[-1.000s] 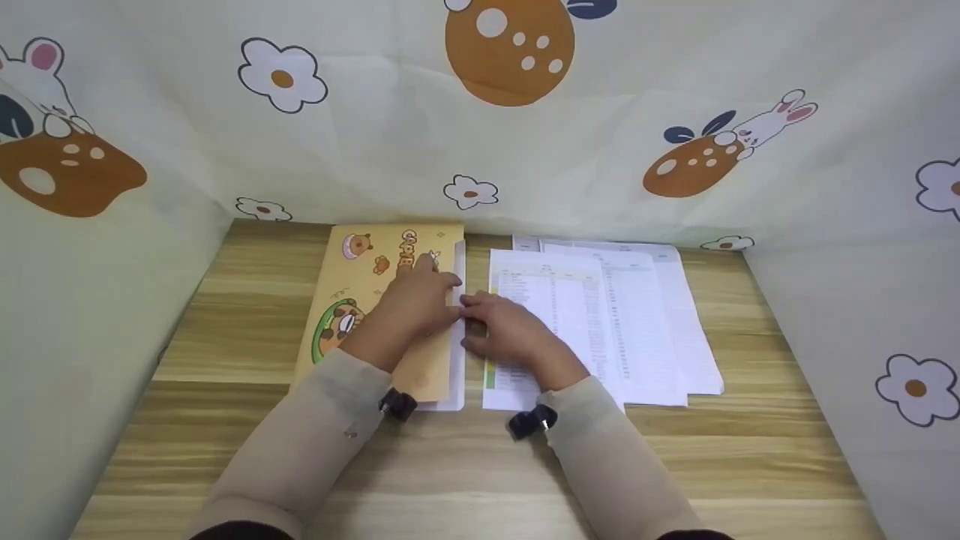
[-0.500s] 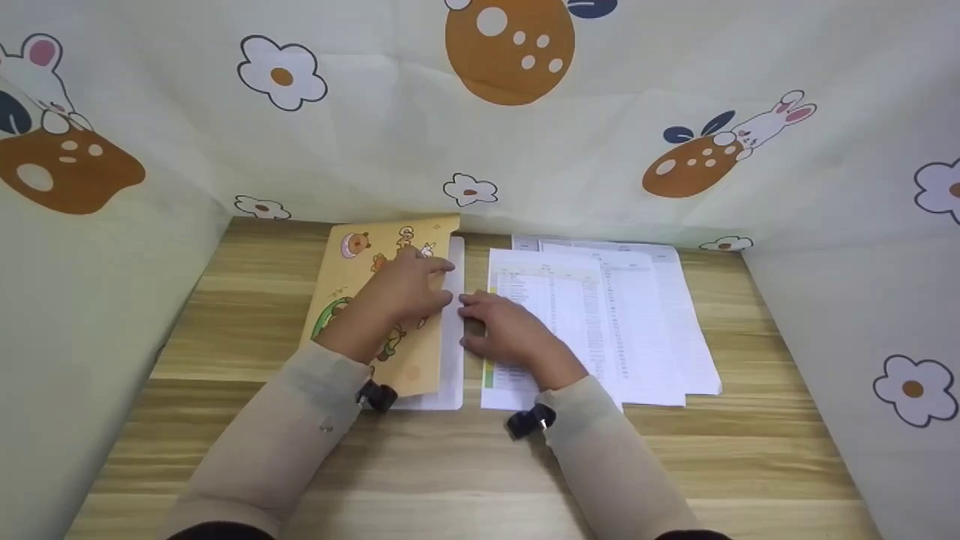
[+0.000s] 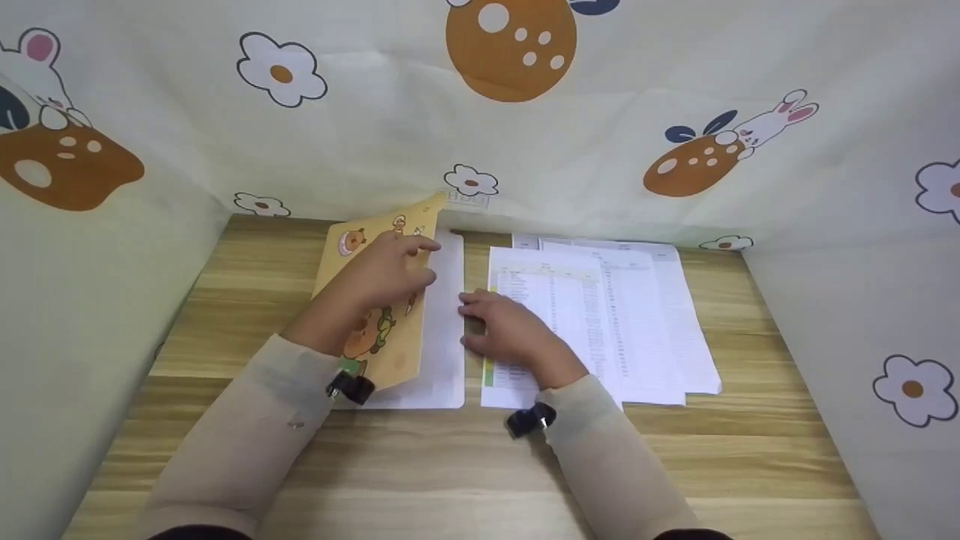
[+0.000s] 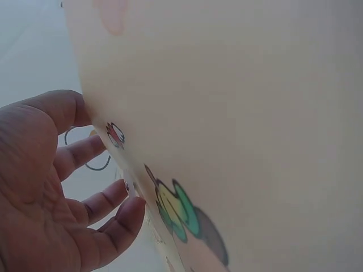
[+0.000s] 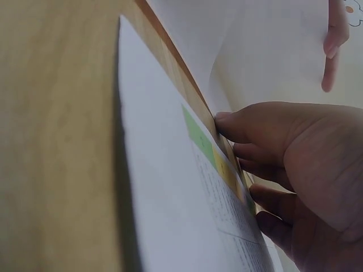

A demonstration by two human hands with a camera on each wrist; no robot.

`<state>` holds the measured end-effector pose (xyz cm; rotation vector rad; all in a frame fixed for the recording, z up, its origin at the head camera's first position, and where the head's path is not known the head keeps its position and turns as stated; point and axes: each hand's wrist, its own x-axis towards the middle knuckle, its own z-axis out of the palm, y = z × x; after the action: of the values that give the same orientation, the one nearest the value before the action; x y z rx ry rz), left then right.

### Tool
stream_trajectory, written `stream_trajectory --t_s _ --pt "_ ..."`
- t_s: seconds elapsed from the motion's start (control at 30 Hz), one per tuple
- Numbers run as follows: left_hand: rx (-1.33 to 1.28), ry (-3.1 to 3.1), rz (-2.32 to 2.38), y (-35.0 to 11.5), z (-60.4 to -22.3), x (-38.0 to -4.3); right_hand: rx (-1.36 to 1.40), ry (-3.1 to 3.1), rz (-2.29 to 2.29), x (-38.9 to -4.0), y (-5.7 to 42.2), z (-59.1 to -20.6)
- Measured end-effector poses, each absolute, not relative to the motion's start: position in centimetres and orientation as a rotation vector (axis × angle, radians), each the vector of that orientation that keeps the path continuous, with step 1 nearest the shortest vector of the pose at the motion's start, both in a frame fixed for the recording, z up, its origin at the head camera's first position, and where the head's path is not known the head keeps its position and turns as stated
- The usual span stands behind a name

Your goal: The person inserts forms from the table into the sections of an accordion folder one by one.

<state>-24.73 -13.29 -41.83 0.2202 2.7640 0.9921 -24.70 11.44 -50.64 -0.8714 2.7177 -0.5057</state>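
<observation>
A folder has an orange cartoon cover (image 3: 397, 358), partly raised and tilted to the left, baring a white inner sheet (image 3: 445, 358) below it. My left hand (image 3: 390, 274) holds the cover by its free edge. In the left wrist view, the thumb (image 4: 71, 107) meets that edge and the other fingertips reach across it. My right hand (image 3: 517, 330) lies low between the folder and a stack of printed papers (image 3: 577, 337), overlapping their left edge. Its fingertips sit right at the folder's right side, with the fingers (image 5: 249, 124) loosely bent around nothing.
The papers lie fanned out to the right on the wood-grain table (image 3: 765, 450). A pale curtain (image 3: 570, 142) with flowers and rabbits rises behind and on both sides. Wrist cameras, such as the black one on the left sleeve (image 3: 352, 386), sit near the tabletop.
My left hand has moved left and lifted the folder's cover, which lay nearly flat before; more of the white sheet shows. The right hand has stayed in place.
</observation>
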Motion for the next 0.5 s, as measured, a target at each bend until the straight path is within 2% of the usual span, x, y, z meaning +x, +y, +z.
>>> stream_trajectory --t_s 0.5 --pt "0.198 2.575 1.463 -16.7 -41.1 -23.5 -0.851 2.696 -0.515 -24.6 11.5 -50.6"
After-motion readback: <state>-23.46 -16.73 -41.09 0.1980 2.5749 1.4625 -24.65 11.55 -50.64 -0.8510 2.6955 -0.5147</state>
